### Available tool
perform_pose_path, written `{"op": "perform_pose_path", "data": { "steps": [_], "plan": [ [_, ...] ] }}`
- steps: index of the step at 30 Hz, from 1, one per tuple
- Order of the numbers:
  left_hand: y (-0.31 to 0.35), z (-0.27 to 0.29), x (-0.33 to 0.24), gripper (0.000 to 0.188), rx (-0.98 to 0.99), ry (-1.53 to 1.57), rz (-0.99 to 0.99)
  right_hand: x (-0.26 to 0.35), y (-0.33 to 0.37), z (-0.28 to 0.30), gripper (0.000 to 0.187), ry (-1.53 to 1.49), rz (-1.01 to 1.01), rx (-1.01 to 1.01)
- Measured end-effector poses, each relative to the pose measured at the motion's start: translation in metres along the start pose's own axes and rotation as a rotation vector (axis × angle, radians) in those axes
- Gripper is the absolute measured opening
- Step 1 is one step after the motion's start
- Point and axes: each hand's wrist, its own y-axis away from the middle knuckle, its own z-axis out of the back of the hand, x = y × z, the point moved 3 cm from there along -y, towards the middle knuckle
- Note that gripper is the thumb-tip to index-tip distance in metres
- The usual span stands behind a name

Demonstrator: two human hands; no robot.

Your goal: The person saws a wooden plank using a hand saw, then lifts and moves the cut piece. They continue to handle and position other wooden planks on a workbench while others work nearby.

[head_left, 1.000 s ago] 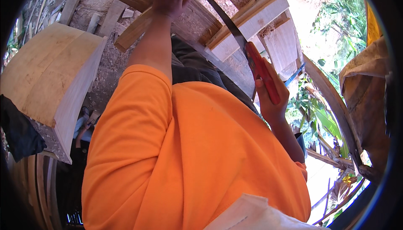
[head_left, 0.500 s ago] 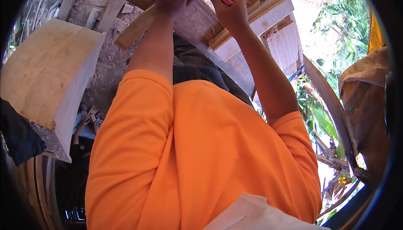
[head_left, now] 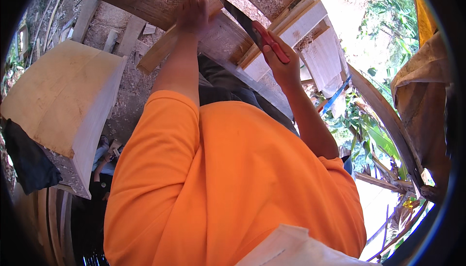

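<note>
Head view: our saw (head_left: 246,22), dark-bladed and red-handled, slants up-left, its handle wrapped by our right hand (head_left: 283,66); our left hand (head_left: 192,16), stretched farther forward, clasps a pale stick (head_left: 162,51).

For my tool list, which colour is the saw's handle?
The handle is red, best seen in the head view.

A wooden strip (head_left: 161,51) is held by the left hand (head_left: 192,15) across a plank's (head_left: 224,38) near edge; a saw (head_left: 246,23) is gripped by its red handle (head_left: 270,42) in the right hand (head_left: 284,64).
</note>
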Motion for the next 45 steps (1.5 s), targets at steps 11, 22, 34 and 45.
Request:
{"op": "perform_pose_path", "data": {
  "steps": [11,22,34,45],
  "plan": [
    [0.004,0.044,0.019,0.085,0.167,-0.028,0.026,-0.021,0.158,0.063,0.042,-0.350,-0.162,-0.187],
    [0.141,0.105,0.054,0.095,0.729,-0.298,0.455,-0.038,0.213,0.085,0.043,-0.465,-0.032,-0.241],
    [0.190,0.175,0.028,0.080,0.533,0.275,0.469,-0.011,0.179,0.059,0.021,-0.547,0.108,-0.215],
    [0.326,0.394,-0.001,0.067,-0.250,0.432,0.838,0.043,0.110,0.083,0.030,-0.706,0.220,-0.244]
  ]
}}
